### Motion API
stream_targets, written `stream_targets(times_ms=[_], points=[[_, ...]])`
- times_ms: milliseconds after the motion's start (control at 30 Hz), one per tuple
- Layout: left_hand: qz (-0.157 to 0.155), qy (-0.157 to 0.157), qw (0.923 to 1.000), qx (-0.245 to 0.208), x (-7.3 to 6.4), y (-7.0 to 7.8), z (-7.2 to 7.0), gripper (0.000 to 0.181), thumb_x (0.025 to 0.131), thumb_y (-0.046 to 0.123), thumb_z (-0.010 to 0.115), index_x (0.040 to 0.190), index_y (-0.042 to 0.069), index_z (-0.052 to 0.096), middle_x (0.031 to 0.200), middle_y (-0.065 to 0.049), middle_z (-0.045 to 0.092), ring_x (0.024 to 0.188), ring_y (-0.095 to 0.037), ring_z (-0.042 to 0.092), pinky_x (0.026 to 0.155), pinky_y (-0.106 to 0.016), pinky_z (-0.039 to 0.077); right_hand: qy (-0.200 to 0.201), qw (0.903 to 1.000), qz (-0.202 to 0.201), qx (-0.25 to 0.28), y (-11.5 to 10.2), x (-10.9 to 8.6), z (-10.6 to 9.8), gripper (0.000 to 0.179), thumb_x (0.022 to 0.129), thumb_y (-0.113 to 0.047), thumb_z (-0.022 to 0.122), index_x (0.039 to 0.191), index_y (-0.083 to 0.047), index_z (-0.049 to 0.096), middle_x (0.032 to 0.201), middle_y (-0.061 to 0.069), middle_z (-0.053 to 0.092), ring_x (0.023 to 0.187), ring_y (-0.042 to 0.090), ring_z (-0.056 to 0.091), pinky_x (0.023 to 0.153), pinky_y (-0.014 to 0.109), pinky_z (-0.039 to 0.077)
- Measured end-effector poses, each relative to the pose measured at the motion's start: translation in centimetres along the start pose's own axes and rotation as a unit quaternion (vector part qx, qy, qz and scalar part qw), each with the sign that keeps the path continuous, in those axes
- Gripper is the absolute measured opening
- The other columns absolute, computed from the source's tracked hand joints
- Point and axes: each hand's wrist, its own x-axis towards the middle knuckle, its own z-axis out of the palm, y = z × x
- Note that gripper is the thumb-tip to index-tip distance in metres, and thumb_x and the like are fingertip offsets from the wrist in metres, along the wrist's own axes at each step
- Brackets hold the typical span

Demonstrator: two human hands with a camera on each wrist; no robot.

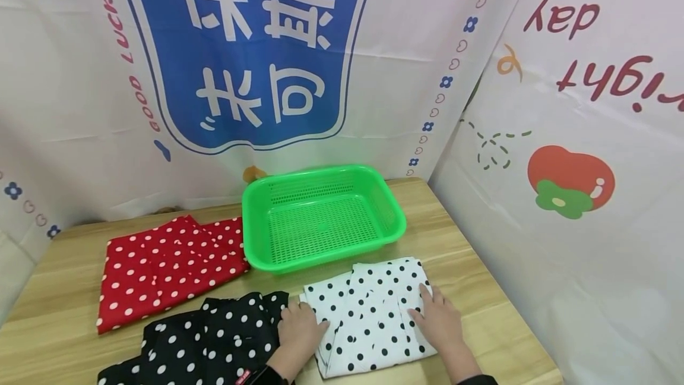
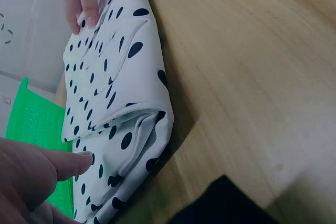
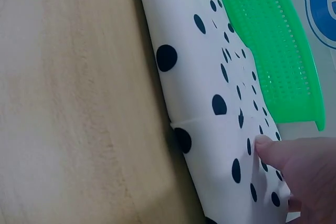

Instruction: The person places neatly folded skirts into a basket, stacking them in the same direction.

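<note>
A folded white cloth with black dots (image 1: 374,319) lies on the table between my two hands. My left hand (image 1: 300,328) is at its left edge; in the left wrist view its straight thumb (image 2: 71,164) touches the top layer, while the other fingers are mostly hidden. At the right edge rests my right hand (image 1: 442,321), fingers spread on the fabric. The right wrist view shows that thumb (image 3: 273,150) against the dotted surface. Left of my left hand, a folded black cloth with white dots (image 1: 214,337) lies close by.
Behind the white cloth stands a green plastic basket (image 1: 392,218) with nothing in it. A folded red cloth with white dots (image 1: 171,266) lies at the back left. Printed curtains (image 1: 401,106) hang behind and beside the wooden table (image 1: 497,314).
</note>
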Motion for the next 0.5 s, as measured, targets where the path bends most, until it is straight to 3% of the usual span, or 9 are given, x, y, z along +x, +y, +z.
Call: stream_targets(times_ms=[167,333,500], points=[[-0.036,-0.026,0.999,-0.004,0.3,0.1,-0.2,0.068,0.08,0.035,0.078,0.11,-0.021,0.052,0.095,-0.027,0.049,0.085,-0.036,0.055,0.07,-0.046,0.051,-0.018,0.9993,0.006,0.032,0.2,0.2,0.1,0.061,0.092,-0.029,0.066,0.141,0.002,0.045,0.132,0.036,0.046,0.116,0.053,0.048,0.09,0.063,0.042],[-0.072,-0.054,0.9934,-0.072,0.5,0.4,0.0,0.075,0.081,0.03,0.078,0.12,-0.024,0.044,0.099,-0.032,0.054,0.072,-0.03,0.055,0.061,-0.04,0.05,-0.011,0.9958,0.019,0.089,0.4,0.9,0.6,0.059,0.09,-0.017,0.068,0.139,0.005,0.044,0.126,0.034,0.051,0.114,0.05,0.05,0.093,0.058,0.043],[-0.077,-0.064,0.9807,-0.168,0.6,1.2,0.6,0.084,0.081,0.018,0.076,0.135,-0.024,0.028,0.108,-0.036,0.056,0.081,-0.035,0.06,0.07,-0.044,0.052,-0.008,0.9803,0.071,0.184,0.7,1.7,0.3,0.061,0.088,-0.002,0.062,0.141,0.012,0.034,0.131,0.038,0.045,0.119,0.051,0.047,0.098,0.058,0.04]])
